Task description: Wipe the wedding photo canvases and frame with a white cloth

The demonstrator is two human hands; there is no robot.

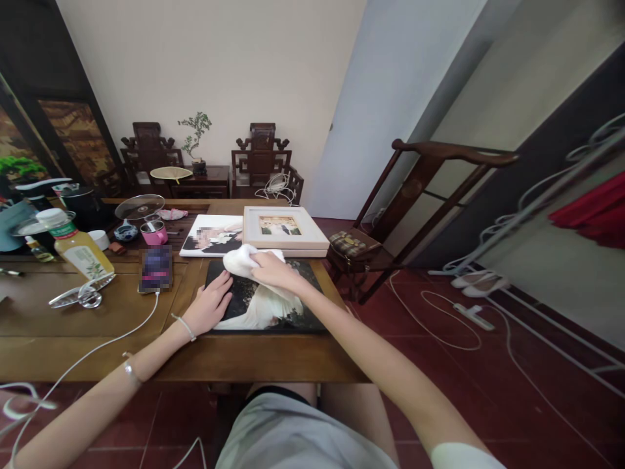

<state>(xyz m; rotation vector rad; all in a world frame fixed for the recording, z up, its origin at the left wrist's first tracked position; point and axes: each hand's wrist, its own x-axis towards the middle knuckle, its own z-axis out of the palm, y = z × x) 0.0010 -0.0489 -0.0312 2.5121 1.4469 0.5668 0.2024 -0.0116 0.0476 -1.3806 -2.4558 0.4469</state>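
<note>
A large dark photo print [254, 306] showing a white gown lies flat near the table's front edge. My left hand [211, 306] rests on its left side, fingers stretched out and flat. At the far edge of the print, my right hand [276, 270] grips a bunched white cloth [240, 260] and presses it on the surface. Just behind the cloth, a white-framed photo [312, 231] lies on another frame. A white-edged photo panel [215, 246] sits to the left of that stack.
On the wooden table [195, 358] to the left are a phone [155, 270] with a charging cable, a pink cup [154, 232], a bottle of yellow liquid [81, 246] and a silver corkscrew-like tool [83, 293]. A wooden chair [415, 195] holding a plaid bag [352, 243] stands at right. Cables cross the floor.
</note>
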